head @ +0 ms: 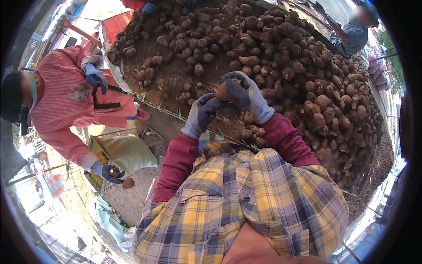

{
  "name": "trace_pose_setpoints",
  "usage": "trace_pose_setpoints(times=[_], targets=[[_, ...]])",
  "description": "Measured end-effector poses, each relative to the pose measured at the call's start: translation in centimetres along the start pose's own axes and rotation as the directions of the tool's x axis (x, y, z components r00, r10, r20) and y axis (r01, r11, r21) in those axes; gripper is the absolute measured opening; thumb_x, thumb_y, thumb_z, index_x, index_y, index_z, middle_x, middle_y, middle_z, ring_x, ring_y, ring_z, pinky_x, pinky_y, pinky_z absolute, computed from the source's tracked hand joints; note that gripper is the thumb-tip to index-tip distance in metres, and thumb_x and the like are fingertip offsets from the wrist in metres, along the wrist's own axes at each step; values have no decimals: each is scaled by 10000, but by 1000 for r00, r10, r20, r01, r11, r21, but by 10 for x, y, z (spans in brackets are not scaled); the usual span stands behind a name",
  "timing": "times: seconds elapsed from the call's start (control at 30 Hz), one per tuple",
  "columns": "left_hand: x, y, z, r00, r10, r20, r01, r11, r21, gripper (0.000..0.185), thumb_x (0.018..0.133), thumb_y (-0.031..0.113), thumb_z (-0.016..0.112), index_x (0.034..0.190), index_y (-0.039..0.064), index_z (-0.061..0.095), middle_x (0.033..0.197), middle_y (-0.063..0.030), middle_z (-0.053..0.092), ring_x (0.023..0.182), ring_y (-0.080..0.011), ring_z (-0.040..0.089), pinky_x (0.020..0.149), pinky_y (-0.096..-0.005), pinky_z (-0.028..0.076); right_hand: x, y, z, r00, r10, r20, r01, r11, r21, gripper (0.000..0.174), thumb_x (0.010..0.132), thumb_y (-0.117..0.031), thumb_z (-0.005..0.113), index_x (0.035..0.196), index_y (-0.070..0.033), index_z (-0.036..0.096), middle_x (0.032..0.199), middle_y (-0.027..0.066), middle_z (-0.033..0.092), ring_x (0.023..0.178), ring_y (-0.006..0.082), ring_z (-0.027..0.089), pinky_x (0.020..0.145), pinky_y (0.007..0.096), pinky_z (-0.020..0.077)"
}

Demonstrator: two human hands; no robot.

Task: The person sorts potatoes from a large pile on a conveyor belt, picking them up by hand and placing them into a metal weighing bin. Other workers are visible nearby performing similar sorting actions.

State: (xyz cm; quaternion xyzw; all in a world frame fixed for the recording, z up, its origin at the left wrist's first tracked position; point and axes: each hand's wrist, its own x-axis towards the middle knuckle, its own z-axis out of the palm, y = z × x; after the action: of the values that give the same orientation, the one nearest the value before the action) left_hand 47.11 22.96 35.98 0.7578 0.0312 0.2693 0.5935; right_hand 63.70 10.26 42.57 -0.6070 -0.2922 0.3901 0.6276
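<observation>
A brown taro corm (pixel 224 92) is held up before my chest, above the near side of a large taro heap (pixel 273 43). My right hand (pixel 245 94), in a grey-blue work glove with a dark coated palm, grips it from the right and above. At its lower left, the gloved fingers of my left hand (pixel 203 114) close on the corm's end; their exact contact is partly hidden. Small taro corms (pixel 254 127) lie below my right wrist, and loose soil (pixel 165 89) shows beyond my left hand.
At left, a co-worker in a pink checked smock (pixel 72 92) stands close, a small piece of taro (pixel 128 183) by one gloved hand (pixel 110 172). Beneath is an open woven sack (pixel 128 151) on a metal frame. Another person (pixel 352 36) is behind the heap.
</observation>
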Motion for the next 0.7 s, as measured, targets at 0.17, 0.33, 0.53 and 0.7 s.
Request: trace_pose_setpoints(times=[0.17, 0.33, 0.53, 0.7], targets=[[-9, 10, 17, 995, -54, 81, 50, 998, 41, 210, 1024, 107, 565, 1164, 29, 700, 996, 47, 638, 794, -44, 559, 638, -240, 468, 0, 10, 12, 997, 49, 52, -69, 868, 492, 291, 1003, -268, 740, 1160, -38, 656, 1083, 84, 713, 996, 180, 688, 913, 347, 581], [-7, 18, 27, 840, -492, 230, 539, 805, -249, 213, 994, 107, 650, 1177, 8, 697, 928, 38, 655, 760, -63, 573, 654, -252, 486, 13, 24, -5, 940, 175, 293, -312, 785, 534, 235, 973, -176, 719, 1149, -38, 649, 996, 95, 720, 894, 217, 707, 845, 365, 595], [0, 6, 30, 866, -360, 347, 393, 919, -30, 383, 880, 88, 780, 1236, 6, 667, 1012, -55, 705, 896, -155, 663, 806, -303, 544, 43, 34, -26, 759, -297, 580, 537, 789, -299, 178, 1030, -213, 605, 992, -47, 657, 906, 51, 679, 828, 141, 654, 748, 318, 561], [-3, -6, 9, 996, -25, 87, 1, 965, 261, 281, 890, 149, 764, 1113, 28, 644, 834, -66, 615, 730, -173, 603, 681, -330, 497, 24, 23, -43, 961, 262, 86, -229, 932, -282, 196, 1012, -233, 708, 1062, -44, 696, 887, -9, 669, 775, 61, 584, 678, 265, 499]])
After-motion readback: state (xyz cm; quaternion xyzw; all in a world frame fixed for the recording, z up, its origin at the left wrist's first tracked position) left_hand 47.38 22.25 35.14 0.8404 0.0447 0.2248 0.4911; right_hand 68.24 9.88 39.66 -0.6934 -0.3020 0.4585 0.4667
